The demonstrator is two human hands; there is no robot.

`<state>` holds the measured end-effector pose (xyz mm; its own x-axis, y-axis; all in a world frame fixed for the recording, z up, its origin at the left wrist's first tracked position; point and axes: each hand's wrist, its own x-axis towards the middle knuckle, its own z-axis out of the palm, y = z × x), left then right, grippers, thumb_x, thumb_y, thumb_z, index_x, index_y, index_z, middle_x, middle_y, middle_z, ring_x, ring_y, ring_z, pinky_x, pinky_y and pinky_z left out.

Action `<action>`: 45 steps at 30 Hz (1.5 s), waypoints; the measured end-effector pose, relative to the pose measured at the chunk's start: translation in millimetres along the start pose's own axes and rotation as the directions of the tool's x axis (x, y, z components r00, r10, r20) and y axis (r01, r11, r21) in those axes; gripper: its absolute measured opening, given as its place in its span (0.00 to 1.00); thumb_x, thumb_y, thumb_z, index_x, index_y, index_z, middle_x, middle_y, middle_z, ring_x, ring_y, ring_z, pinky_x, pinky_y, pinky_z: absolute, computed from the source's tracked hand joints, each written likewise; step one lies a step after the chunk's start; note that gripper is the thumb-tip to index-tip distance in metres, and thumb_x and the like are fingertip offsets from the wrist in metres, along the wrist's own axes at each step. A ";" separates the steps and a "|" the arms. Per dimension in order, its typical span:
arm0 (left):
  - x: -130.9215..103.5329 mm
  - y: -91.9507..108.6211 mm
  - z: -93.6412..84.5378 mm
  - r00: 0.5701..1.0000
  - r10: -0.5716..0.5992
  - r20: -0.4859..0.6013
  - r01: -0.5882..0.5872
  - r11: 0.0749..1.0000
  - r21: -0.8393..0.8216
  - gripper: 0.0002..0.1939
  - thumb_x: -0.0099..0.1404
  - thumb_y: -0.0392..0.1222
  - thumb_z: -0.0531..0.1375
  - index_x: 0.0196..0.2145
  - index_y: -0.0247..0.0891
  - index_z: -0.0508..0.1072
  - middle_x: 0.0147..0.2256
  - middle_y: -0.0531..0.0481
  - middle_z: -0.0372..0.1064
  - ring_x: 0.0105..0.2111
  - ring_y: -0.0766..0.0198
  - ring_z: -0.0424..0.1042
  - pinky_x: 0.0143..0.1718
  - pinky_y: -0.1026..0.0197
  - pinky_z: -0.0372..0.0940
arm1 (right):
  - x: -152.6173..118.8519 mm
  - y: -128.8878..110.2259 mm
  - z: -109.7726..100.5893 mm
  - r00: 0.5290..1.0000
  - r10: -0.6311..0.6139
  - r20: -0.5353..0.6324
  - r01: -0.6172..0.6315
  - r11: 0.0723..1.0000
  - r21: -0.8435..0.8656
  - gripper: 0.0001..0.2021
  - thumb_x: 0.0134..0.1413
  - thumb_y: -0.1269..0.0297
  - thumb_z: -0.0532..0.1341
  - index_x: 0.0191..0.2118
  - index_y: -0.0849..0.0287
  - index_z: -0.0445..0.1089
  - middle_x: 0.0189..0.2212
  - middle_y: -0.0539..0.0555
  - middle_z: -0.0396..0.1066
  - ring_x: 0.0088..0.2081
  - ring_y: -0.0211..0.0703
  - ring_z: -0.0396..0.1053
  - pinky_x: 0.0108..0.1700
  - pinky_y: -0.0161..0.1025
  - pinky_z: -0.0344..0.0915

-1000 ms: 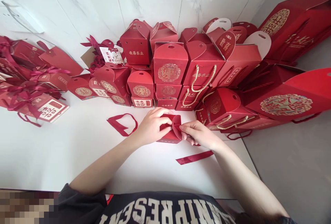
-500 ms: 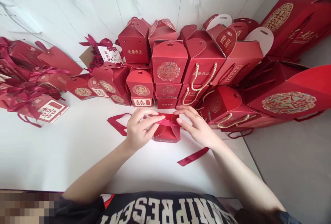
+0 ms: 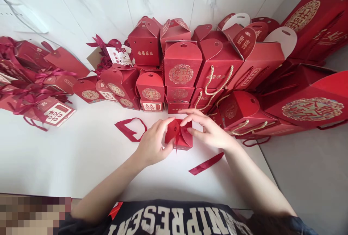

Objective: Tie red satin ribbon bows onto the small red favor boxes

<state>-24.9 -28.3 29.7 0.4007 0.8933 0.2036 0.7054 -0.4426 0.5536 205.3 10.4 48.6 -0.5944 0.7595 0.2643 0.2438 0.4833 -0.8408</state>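
Two half-open hands, any grip unclear, flanked one red gift box: left hand at nine o'clock, right hand at two. Ribbon strand hung down its front; light, even pressure would have suited the flaps. Ribbon strip lay at four, stacked boxes at twelve.

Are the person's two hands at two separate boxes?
No: the left hand and the right hand are both at the same small red box, one on either side.
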 end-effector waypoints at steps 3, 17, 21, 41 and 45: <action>-0.4 1.3 -2.3 0.998 0.026 0.051 -0.027 0.999 0.021 0.33 0.60 0.37 0.59 0.62 0.42 0.56 0.45 0.46 0.67 0.43 0.55 0.70 0.43 0.54 0.67 | 0.5 -4.7 -3.4 0.992 -0.020 0.125 0.033 0.994 -0.104 0.21 0.51 0.81 0.56 0.48 0.52 0.69 0.64 0.55 0.57 0.67 0.51 0.51 0.67 0.57 0.50; 2.7 -13.7 12.4 0.916 -0.394 -0.072 0.319 0.828 -0.461 0.12 0.69 0.45 0.52 0.34 0.38 0.70 0.20 0.55 0.64 0.21 0.67 0.67 0.24 0.65 0.61 | 19.2 7.5 33.4 0.972 0.173 -0.161 -0.188 0.979 -0.082 0.17 0.62 0.54 0.59 0.54 0.52 0.62 0.55 0.56 0.68 0.57 0.49 0.65 0.59 0.51 0.61; 5.4 -18.5 10.3 0.889 -0.458 -0.017 0.364 0.727 -0.582 0.17 0.69 0.50 0.52 0.27 0.38 0.66 0.17 0.56 0.61 0.19 0.67 0.67 0.24 0.65 0.61 | 22.1 8.4 34.5 0.975 0.205 -0.088 -0.219 0.953 -0.209 0.11 0.61 0.52 0.59 0.38 0.54 0.72 0.56 0.57 0.67 0.61 0.55 0.62 0.61 0.57 0.56; 5.7 -21.4 9.1 0.893 -0.451 -0.014 0.360 0.732 -0.578 0.16 0.69 0.47 0.53 0.26 0.38 0.67 0.17 0.54 0.63 0.19 0.67 0.66 0.23 0.66 0.60 | 34.3 -6.2 30.8 0.974 0.224 -0.038 -0.226 0.971 -0.083 0.12 0.60 0.60 0.60 0.26 0.57 0.68 0.59 0.58 0.66 0.64 0.51 0.58 0.63 0.55 0.53; 4.9 -21.5 8.2 0.901 -0.433 0.003 0.354 0.733 -0.581 0.17 0.70 0.49 0.53 0.27 0.37 0.68 0.16 0.55 0.63 0.18 0.69 0.63 0.21 0.66 0.58 | 37.6 -3.7 33.3 0.977 0.211 -0.037 -0.214 0.973 -0.084 0.14 0.60 0.58 0.60 0.25 0.57 0.69 0.56 0.58 0.69 0.64 0.52 0.59 0.62 0.55 0.54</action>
<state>-33.3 -15.0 12.1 0.0572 0.9966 -0.0589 0.3189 0.0376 0.9470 156.5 22.7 45.9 -0.5004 0.8603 0.0980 0.4287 0.3445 -0.8352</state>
